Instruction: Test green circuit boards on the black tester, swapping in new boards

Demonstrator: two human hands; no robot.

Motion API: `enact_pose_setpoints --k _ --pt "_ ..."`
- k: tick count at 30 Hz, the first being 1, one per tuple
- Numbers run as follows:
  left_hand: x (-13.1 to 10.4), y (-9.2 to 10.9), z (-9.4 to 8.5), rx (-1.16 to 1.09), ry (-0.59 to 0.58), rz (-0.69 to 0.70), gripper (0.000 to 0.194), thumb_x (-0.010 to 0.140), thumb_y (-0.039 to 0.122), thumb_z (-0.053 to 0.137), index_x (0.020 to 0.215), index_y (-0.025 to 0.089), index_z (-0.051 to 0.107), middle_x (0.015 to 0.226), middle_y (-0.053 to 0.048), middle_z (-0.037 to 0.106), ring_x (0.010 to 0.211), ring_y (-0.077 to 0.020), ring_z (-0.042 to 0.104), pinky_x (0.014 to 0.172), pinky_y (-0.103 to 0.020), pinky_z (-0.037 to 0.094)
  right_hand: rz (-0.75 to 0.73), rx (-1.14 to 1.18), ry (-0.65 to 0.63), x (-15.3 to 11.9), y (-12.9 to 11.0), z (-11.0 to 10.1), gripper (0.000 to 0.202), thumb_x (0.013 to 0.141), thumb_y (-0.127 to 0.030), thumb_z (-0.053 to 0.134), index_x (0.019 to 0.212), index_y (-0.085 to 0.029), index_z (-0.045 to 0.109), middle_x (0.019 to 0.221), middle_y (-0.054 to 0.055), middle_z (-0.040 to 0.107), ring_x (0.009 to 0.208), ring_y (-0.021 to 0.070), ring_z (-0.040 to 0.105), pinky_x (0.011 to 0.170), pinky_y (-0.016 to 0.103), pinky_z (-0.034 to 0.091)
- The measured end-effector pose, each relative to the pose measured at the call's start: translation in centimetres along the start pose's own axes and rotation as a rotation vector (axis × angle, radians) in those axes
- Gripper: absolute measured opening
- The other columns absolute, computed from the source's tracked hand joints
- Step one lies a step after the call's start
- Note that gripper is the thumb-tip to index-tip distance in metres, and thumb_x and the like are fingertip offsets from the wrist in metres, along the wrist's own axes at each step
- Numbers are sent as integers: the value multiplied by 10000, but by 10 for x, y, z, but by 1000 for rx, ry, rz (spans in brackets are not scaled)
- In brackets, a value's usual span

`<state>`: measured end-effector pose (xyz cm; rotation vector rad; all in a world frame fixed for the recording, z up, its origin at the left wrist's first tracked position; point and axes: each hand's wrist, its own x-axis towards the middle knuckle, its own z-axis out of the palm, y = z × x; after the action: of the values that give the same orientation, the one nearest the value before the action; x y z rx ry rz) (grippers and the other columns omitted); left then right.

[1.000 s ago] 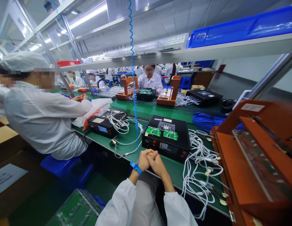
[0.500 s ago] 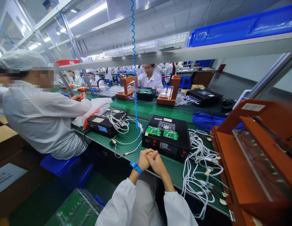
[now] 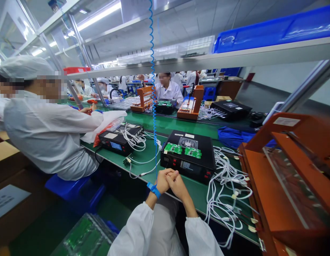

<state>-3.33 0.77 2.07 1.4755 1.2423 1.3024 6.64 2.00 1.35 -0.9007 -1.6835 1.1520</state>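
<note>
At the front edge of the green bench, my left hand (image 3: 162,180) and my right hand (image 3: 178,184) are clasped together, fingers closed round each other. No object shows in either of them, though the palms are hidden. Around my left wrist sits a blue strap (image 3: 153,190), joined to a coiled blue cord (image 3: 152,53) that hangs from above. Just beyond my hands stands a black test box (image 3: 203,143) with red switches on its front. Two green circuit boards, one on the left (image 3: 173,148) and one on the right (image 3: 193,152), lie on its top.
White cables (image 3: 223,177) lie tangled right of the box, beside an orange fixture (image 3: 257,170). Another black box (image 3: 119,138) with cables stands to the left. A co-worker (image 3: 47,124) sits there; another person (image 3: 168,89) sits across. A shelf (image 3: 191,63) crosses above.
My clasped hands stay where they were. Across the bench, the person's head has shifted slightly left and a hand has risen. The co-worker at left has moved their hands a little.
</note>
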Motion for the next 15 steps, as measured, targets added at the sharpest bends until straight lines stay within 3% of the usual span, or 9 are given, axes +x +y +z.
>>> enact_pose_setpoints --k 15 --pt "0 -7 1 -18 3 -12 499 839 600 618 860 125 773 678 -37 665 642 -151 553 608 -257 435 23 7 1 1 0 1 200 760 -334 483 611 -203 512 668 16 572 649 165 504 623 283 427"
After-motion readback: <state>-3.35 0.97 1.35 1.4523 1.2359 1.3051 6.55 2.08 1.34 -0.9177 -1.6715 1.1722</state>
